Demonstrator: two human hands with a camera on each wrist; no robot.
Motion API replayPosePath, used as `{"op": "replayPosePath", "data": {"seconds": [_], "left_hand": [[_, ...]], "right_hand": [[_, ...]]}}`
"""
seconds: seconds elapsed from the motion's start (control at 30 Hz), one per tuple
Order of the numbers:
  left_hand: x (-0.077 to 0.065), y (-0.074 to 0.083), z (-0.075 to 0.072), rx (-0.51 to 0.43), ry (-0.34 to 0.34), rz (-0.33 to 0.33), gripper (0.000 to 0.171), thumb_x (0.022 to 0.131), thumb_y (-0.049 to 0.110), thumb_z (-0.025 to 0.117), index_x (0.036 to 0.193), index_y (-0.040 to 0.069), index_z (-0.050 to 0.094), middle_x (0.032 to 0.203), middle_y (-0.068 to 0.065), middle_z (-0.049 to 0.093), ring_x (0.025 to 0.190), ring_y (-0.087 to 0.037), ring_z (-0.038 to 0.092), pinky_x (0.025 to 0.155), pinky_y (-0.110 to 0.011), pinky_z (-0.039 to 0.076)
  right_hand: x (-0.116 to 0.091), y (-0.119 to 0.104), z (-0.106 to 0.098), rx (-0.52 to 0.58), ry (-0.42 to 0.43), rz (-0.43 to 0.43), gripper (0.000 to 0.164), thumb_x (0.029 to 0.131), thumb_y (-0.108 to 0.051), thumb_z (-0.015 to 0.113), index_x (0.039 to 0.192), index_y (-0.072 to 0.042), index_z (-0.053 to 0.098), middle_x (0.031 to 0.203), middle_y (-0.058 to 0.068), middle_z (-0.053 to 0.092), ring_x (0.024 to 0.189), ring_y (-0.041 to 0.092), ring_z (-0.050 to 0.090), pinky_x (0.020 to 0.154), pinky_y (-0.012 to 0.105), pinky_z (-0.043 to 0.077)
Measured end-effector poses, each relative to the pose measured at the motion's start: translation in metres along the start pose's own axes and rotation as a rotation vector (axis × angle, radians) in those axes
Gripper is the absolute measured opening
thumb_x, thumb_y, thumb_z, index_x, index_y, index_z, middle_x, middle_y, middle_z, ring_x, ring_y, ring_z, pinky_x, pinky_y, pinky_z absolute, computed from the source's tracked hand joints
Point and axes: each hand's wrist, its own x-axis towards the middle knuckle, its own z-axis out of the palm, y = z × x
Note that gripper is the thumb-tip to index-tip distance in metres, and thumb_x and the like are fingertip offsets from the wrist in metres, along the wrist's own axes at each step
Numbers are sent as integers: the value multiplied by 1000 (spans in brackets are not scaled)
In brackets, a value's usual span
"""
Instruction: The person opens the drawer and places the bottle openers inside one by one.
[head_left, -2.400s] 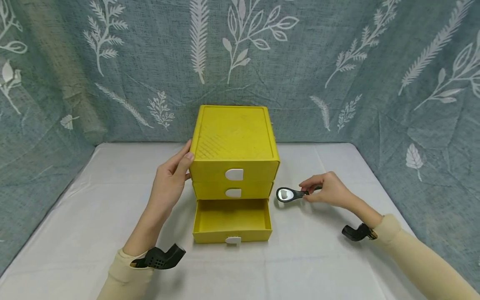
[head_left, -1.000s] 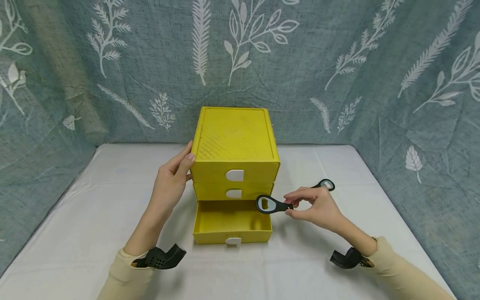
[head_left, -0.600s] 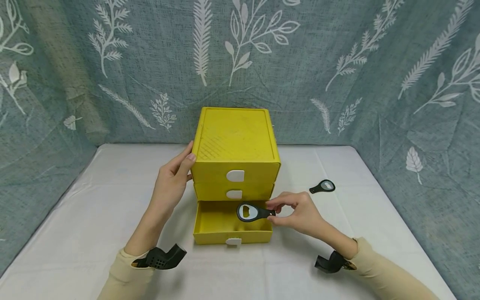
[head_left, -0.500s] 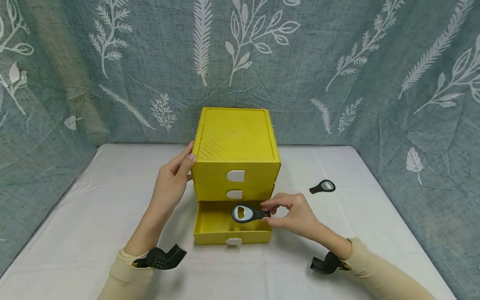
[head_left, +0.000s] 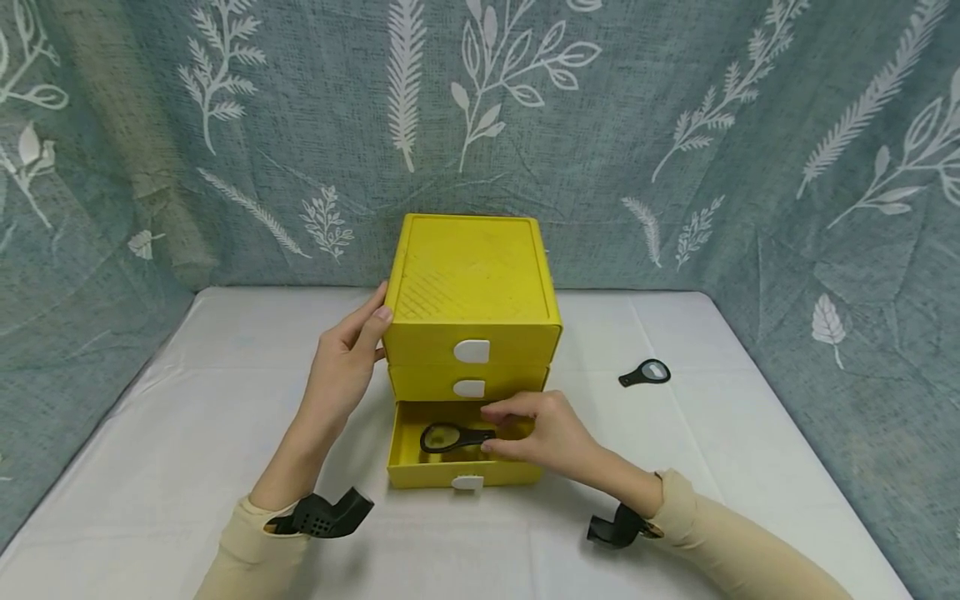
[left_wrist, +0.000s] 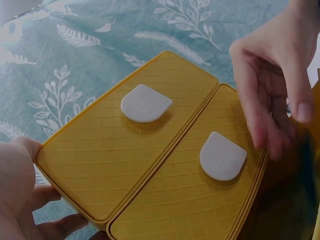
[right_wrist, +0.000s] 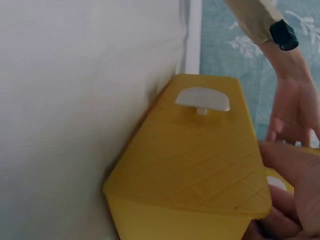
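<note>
A yellow drawer cabinet [head_left: 472, 267] with white pull tabs stands mid-table, its bottom drawer [head_left: 405, 450] pulled out. My left hand [head_left: 341, 362] rests against the cabinet's left side, thumb and fingers extended along its edge. Inside that drawer is a black bottle opener [head_left: 442, 437], its ring end pointing left. My right hand [head_left: 551, 433] reaches over the drawer's right side, thumb and forefinger spread around the opener's handle end. The left wrist view shows the right hand's thumb and fingers apart above the drawer. In the right wrist view the drawer front [right_wrist: 190, 155] hides its inside.
A second black bottle opener [head_left: 647, 372] lies on the white cloth-covered table [head_left: 225, 400], right of the cabinet. A blue-green leaf-patterned curtain [head_left: 300, 125] hangs behind the table and along both sides.
My right hand has carried the bottle opener leftward from the table into the drawer, lowered it and let go of it. The left hand stays at the cabinet's side.
</note>
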Motion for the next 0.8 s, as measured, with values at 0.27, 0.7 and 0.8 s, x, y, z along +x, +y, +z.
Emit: {"op": "replayPosePath", "data": {"seconds": [0.27,0.7,0.8], "left_hand": [[0,-1,-1,4,-2,0,48,102,49,47,149,39,37,153,12,34,134,-16,41,99,-42,48],[1,-1,0,-16,0,-8,49,102,49,48,149,38,38,153,12,34,134,-15,41,98,-41,48],[2,-1,0,-15,4,-10,50,101,50,48,149,38,38,153,11,35,135,-16,41,98,-42,48]], "right_hand": [[-4,-6,-8,19,113,-74,17,79,0,82,94,-5,77,87,4,73,74,14,65,63,32,57],[-31,1,-58,-254,587,134,4,84,-4,78,87,-5,77,80,-1,72,66,10,61,60,18,50],[-43,14,-67,-312,673,314,9,87,-11,77,93,-4,77,84,2,72,70,13,62,61,17,49]]}}
